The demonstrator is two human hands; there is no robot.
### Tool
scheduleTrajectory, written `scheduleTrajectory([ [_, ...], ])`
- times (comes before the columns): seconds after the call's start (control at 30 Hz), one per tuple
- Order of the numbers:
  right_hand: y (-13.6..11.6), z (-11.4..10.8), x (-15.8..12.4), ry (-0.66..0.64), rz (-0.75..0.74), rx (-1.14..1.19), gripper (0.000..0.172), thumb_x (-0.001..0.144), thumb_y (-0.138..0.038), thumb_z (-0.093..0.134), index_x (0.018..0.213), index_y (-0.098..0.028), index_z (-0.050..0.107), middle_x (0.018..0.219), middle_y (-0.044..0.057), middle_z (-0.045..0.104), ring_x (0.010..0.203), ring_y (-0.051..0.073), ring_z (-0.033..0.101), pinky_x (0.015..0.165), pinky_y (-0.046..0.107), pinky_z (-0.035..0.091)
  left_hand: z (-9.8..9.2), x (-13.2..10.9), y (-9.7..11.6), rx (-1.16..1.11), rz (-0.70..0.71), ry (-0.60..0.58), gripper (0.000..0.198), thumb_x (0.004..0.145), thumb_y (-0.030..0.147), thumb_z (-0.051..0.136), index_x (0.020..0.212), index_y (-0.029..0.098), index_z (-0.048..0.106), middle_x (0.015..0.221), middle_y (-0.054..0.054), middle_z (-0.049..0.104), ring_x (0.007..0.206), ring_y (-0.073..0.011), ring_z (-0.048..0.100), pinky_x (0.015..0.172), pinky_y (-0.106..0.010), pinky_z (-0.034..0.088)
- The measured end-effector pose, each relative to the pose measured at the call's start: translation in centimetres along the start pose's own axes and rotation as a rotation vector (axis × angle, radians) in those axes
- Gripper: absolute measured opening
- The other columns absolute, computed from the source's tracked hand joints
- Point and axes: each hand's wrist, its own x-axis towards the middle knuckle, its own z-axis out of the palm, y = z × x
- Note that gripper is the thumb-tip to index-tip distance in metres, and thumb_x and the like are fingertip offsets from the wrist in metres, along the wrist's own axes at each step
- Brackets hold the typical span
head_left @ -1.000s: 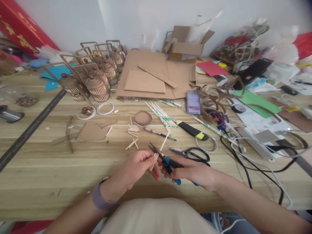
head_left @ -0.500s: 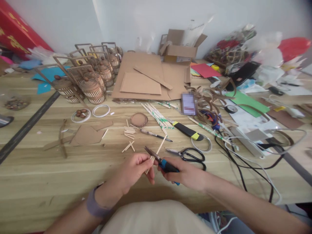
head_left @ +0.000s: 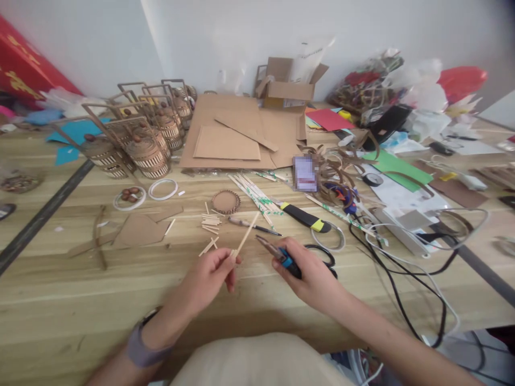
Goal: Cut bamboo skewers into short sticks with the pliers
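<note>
At seven o'clock, the left hand (head_left: 215, 272) pinches wooden sticks (head_left: 247, 234); at five, the right hand (head_left: 313, 272) grips blue-handled cutters (head_left: 286, 258). A red banner (head_left: 38, 61) at ten bears yellow characters (head_left: 19, 81), too blurred to read.

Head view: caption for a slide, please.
Left hand gripping thin wooden sticks, right hand holding a blue-handled tool apart from them, over a cluttered wooden table.

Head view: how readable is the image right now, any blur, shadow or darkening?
Head view: soft overall, with fine edges smeared on the pliers and the pale stick in the left hand; head view: diffuse shadow on the tabletop near the body; head view: upper right corner darkened, phone-like screen pixelated.
</note>
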Motion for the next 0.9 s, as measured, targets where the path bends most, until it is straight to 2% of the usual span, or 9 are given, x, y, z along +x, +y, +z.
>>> scheduleTrajectory([
  [0.1,-0.3,0.4,0.8,0.076,-0.171,-0.01,0.011,0.092,-0.018,0.048,0.102,-0.022,0.052,0.113,0.011,0.063,0.105,0.023,0.062,0.085,0.034,0.049,0.8,-0.1,0.4,0.22,0.029,-0.014,0.03,0.094,0.04,0.039,0.074,0.022,0.052,0.056,0.004,0.055,0.054,-0.0158,0.054,0.059,-0.027,0.04],
  [0.17,-0.6,0.9,1.4,0.067,-0.192,-0.062,0.017,0.091,-0.017,0.05,0.106,-0.022,0.053,0.126,0.013,0.059,0.117,0.025,0.058,0.09,0.036,0.049,1.2,-0.2,0.8,0.363,0.08,0.017,0.032,0.095,0.035,0.037,0.067,0.023,0.046,0.055,0.002,0.055,0.054,-0.0163,0.055,0.059,-0.027,0.039],
  [0.2,-0.6,1.3,1.7,0.049,-0.167,-0.113,0.018,0.09,-0.017,0.051,0.107,-0.022,0.054,0.125,0.013,0.06,0.115,0.026,0.059,0.088,0.036,0.049,1.4,-0.3,1.0,0.43,0.104,0.034,0.033,0.095,0.032,0.037,0.065,0.023,0.045,0.057,0.001,0.057,0.056,-0.0169,0.056,0.06,-0.027,0.039],
  [0.3,-0.8,2.4,2.2,0.005,-0.066,-0.32,0.013,0.09,-0.02,0.054,0.102,-0.02,0.057,0.103,0.011,0.065,0.093,0.025,0.064,0.074,0.034,0.049,1.8,-0.4,1.2,0.649,0.123,0.081,0.027,0.093,0.02,0.039,0.068,0.022,0.049,0.067,-0.004,0.065,0.065,-0.0199,0.062,0.065,-0.029,0.041],
  [0.37,-0.9,3.0,2.3,0.014,-0.039,-0.436,0.008,0.09,-0.022,0.055,0.097,-0.019,0.058,0.094,0.009,0.064,0.085,0.024,0.063,0.068,0.032,0.046,2.0,-0.5,1.2,0.789,0.094,0.098,0.023,0.092,0.012,0.039,0.079,0.02,0.056,0.077,-0.007,0.07,0.074,-0.0221,0.066,0.069,-0.03,0.044],
  [0.47,-1.0,3.5,2.3,0.039,-0.02,-0.515,0.007,0.09,-0.024,0.057,0.095,-0.019,0.057,0.092,0.008,0.063,0.081,0.023,0.062,0.065,0.03,0.041,2.3,-0.4,1.1,0.926,0.048,0.087,0.027,0.092,0.007,0.036,0.096,0.017,0.061,0.091,-0.011,0.073,0.085,-0.0245,0.069,0.074,-0.032,0.047],
  [0.7,-1.2,4.0,2.4,0.026,0.048,-0.615,0.007,0.09,-0.025,0.057,0.093,-0.019,0.056,0.092,0.009,0.063,0.077,0.023,0.061,0.061,0.03,0.034,2.5,-0.2,1.0,1.009,0.029,0.07,0.032,0.095,0.008,0.033,0.105,0.015,0.063,0.097,-0.015,0.074,0.089,-0.0289,0.071,0.074,-0.036,0.051],
  [0.9,-1.6,4.2,2.7,-0.012,0.086,-0.628,0.006,0.089,-0.023,0.058,0.092,-0.019,0.055,0.092,0.008,0.064,0.077,0.023,0.061,0.06,0.03,0.032,2.6,-0.1,1.0,1.041,-0.005,0.065,0.032,0.098,0.011,0.032,0.105,0.015,0.063,0.098,-0.014,0.074,0.09,-0.0269,0.072,0.076,-0.034,0.052],
])
